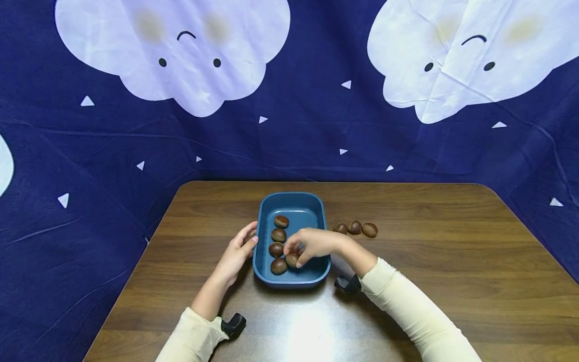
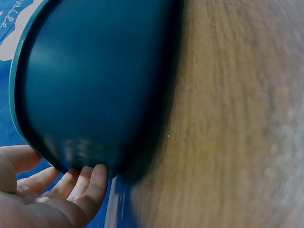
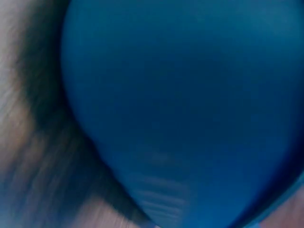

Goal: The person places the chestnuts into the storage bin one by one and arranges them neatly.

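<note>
A blue rectangular tray (image 1: 291, 284) stands on the table with several brown chestnuts (image 1: 279, 235) in a column along its left side. Over the tray's front half, my right hand (image 1: 312, 244) pinches another chestnut (image 1: 292, 260) between thumb and fingers, low beside the column's near end. My left hand (image 1: 232, 257) rests its fingers against the tray's outer left wall. In the left wrist view those fingers (image 2: 97, 185) lie fairly straight along the blue wall. The right wrist view is blurred and filled by the tray's wall (image 3: 180, 104); the right hand is hidden there.
Three chestnuts (image 1: 355, 228) lie in a row on the wooden table (image 1: 429, 241), just right of the tray. A dark blue cloth (image 1: 307, 136) with white clouds hangs behind the table's far edge. A black wrist camera (image 1: 233, 326) sits at the left sleeve.
</note>
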Tool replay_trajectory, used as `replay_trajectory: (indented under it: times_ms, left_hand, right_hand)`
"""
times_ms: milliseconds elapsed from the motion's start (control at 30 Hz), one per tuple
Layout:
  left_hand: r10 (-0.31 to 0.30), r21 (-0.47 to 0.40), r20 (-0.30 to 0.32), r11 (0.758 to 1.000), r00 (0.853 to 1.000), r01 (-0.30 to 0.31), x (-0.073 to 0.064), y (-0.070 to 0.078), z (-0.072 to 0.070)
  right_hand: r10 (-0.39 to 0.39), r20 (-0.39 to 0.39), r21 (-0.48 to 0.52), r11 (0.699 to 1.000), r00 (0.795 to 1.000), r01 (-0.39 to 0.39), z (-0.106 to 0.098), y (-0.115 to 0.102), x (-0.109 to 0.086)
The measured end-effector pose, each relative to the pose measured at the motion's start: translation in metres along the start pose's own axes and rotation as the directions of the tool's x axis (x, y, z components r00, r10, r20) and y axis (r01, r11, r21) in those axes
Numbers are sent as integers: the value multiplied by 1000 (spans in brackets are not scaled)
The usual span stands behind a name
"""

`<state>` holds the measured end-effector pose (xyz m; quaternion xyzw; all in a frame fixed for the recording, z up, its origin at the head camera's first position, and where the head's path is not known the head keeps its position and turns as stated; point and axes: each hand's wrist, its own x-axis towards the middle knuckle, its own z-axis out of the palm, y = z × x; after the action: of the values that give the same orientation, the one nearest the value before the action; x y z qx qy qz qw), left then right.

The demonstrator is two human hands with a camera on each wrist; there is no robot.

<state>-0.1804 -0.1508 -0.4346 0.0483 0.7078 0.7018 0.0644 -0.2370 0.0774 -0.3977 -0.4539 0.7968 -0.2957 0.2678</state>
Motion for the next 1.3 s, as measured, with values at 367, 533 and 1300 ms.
replay_trajectory:
  times_ms: [367,533,1300]
  left_hand:
    - [-5,6,5,1000,1000,5,0,0,-1]
    - [-6,13,4,1000,1000,6,0,0,-1]
    - [1,-3,5,1000,1000,-1,1,-2,-1]
  right_hand:
    - [75,56,-142,988,996,-66,3,-7,1]
    - [62,64,-96,994,996,-55,2,-7,1]
    - [-133,-309,342,908,942,241,-1,12,-9]
